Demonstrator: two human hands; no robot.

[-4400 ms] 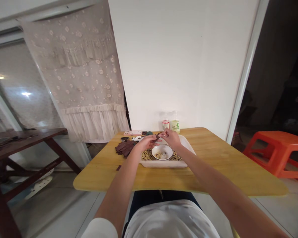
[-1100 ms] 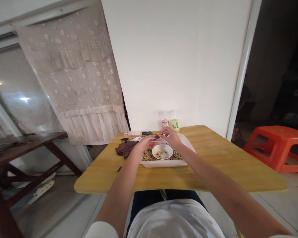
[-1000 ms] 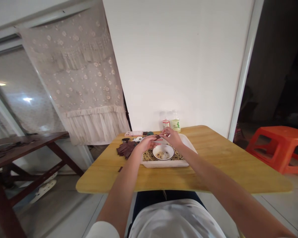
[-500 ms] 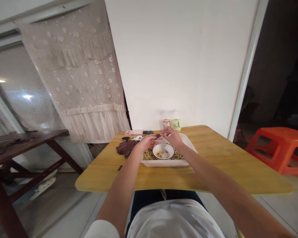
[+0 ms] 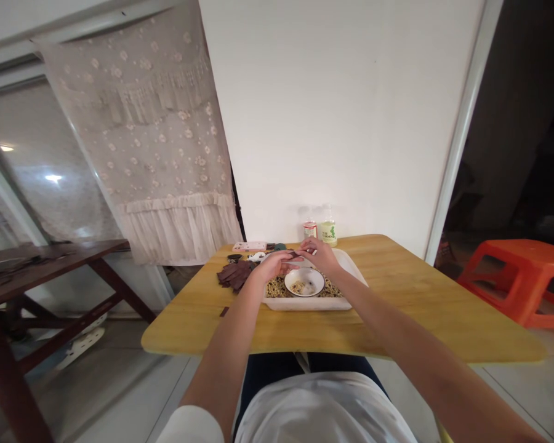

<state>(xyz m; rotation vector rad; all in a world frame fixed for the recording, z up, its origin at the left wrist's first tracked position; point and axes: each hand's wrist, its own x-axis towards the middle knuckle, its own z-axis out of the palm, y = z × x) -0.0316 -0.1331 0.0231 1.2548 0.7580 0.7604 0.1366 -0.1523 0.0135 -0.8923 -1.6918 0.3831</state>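
Note:
My left hand (image 5: 277,264) and my right hand (image 5: 317,251) meet over the far part of a white tray (image 5: 311,304). Between their fingertips is a small dark brown piece (image 5: 294,253), gripped by both. The tray holds many small yellow and dark beads (image 5: 274,288). On them sits a white bowl (image 5: 305,282) with a few beads and something pale inside. A pile of brown pieces (image 5: 234,275) lies left of the tray, and a single brown piece (image 5: 224,312) lies beside my left forearm.
Two bottles, one red-labelled (image 5: 309,230) and one green-labelled (image 5: 329,232), stand by the wall. A pink phone-like object (image 5: 249,247) lies at the table's back left. An orange stool (image 5: 526,271) stands right, a dark red bench (image 5: 50,264) left.
The fingers of my right hand have shifted slightly over the brown piece, which now shows less. The camera view has moved very slightly.

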